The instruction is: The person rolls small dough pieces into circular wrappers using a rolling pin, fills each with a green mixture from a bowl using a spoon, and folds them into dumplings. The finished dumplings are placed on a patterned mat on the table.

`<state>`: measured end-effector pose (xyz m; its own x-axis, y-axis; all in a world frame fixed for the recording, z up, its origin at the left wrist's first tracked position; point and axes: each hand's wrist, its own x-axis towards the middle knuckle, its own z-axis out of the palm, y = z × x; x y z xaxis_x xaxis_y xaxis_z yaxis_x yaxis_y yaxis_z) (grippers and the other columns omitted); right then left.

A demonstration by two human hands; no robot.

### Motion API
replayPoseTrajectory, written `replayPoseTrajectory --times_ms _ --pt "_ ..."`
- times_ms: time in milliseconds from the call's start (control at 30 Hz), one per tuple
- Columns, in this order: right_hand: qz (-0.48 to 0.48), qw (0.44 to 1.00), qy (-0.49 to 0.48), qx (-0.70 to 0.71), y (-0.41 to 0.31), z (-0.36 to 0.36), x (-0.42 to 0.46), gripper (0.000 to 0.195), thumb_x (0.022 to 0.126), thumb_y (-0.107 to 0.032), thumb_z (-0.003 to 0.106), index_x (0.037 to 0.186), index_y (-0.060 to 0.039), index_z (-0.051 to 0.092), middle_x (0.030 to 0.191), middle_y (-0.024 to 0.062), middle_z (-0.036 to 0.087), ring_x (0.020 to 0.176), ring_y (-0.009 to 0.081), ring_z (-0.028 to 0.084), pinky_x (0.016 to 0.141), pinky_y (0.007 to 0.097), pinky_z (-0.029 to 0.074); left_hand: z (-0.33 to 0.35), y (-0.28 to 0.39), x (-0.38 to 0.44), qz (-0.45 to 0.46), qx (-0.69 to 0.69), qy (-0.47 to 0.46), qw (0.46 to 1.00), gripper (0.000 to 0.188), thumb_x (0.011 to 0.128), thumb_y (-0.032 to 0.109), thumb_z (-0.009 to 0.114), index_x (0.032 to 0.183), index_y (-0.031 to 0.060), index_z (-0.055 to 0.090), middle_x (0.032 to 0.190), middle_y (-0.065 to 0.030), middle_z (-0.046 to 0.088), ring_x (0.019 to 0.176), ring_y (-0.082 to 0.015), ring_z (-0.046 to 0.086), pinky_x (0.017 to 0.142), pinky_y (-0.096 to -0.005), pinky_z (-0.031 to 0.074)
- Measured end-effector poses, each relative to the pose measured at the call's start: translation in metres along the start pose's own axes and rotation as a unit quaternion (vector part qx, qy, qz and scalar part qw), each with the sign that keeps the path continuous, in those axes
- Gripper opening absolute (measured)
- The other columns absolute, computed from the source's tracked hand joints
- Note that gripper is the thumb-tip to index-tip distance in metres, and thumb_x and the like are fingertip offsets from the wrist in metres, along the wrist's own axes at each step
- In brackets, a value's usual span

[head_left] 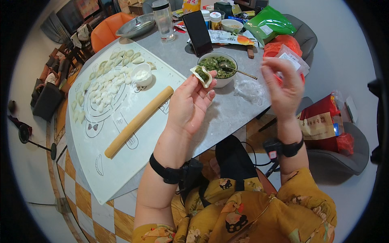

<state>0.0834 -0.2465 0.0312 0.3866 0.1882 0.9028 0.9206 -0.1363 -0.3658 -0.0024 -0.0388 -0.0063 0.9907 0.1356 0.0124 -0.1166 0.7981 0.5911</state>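
My left hand point(191, 104) holds a dumpling wrapper point(206, 82) in its fingers, folded partway around green filling and open at the top. My right hand point(282, 85) is raised at the right, blurred, with its fingers bent; nothing shows in it. Just behind my left hand stands a white bowl point(224, 82) of chopped green filling with a metal spoon point(243, 72) in it. A wooden rolling pin point(139, 122) lies on the white dough mat point(88, 170). Formed dumplings point(118, 60) and floured dough pieces point(104, 91) lie farther back, beside a small cup of flour point(142, 79).
A dark phone point(197, 32) stands behind the bowl, near a glass bottle point(164, 25) and a metal lid point(136, 26). Crumpled clear plastic point(249, 91) lies right of the bowl. A green bag point(269, 24) and a red basket point(301, 79) are at the right edge.
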Motion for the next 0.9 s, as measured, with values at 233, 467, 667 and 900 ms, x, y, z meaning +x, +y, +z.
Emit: replayPoseTrajectory --times_ms 233,467,667,900 --pt "0.202 0.934 -0.294 -0.04 0.033 -0.034 -0.012 0.057 0.078 -0.005 0.075 0.131 -0.0117 0.057 0.085 -0.0005 0.06 0.073 0.0073 0.054 0.069 0.0225 0.047 0.002 -0.002 0.0 -0.018 0.013 0.015 1.0 0.033 0.103 0.018 0.04 0.127 -0.0029 0.05 0.121 -0.0185 0.061 0.107 -0.0228 0.062 0.09 -0.0341 0.051" --pt "0.097 0.963 -0.25 -0.019 0.054 0.01 -0.002 0.025 0.082 -0.011 0.074 0.107 -0.0078 0.07 0.088 0.0058 0.067 0.073 0.0149 0.062 0.066 0.0264 0.05 0.001 -0.002 0.002 -0.014 0.024 -0.001 1.0 0.036 0.103 0.013 0.04 0.133 -0.0073 0.039 0.13 -0.0237 0.054 0.123 -0.0297 0.055 0.103 -0.0379 0.05" --pt "0.055 0.967 -0.246 -0.034 0.066 0.026 0.018 0.016 0.087 -0.013 0.071 0.1 -0.0053 0.071 0.088 0.0091 0.069 0.075 0.0177 0.065 0.065 0.0284 0.051 0.0 -0.001 0.003 0.009 0.0 0.0 1.0 0.034 0.103 0.01 0.039 0.132 -0.0059 0.038 0.134 -0.0225 0.051 0.124 -0.0289 0.054 0.103 -0.0389 0.048" --pt "0.098 0.984 -0.076 0.125 0.039 0.01 0.019 0.016 0.098 -0.01 0.058 0.102 0.0025 0.065 0.082 0.0063 0.066 0.074 0.0123 0.066 0.066 0.025 0.054 0.0 -0.002 0.003 0.038 -0.009 0.017 0.999 0.032 0.102 0.007 0.038 0.132 -0.0033 0.039 0.136 -0.0207 0.049 0.126 -0.028 0.051 0.107 -0.04 0.045"
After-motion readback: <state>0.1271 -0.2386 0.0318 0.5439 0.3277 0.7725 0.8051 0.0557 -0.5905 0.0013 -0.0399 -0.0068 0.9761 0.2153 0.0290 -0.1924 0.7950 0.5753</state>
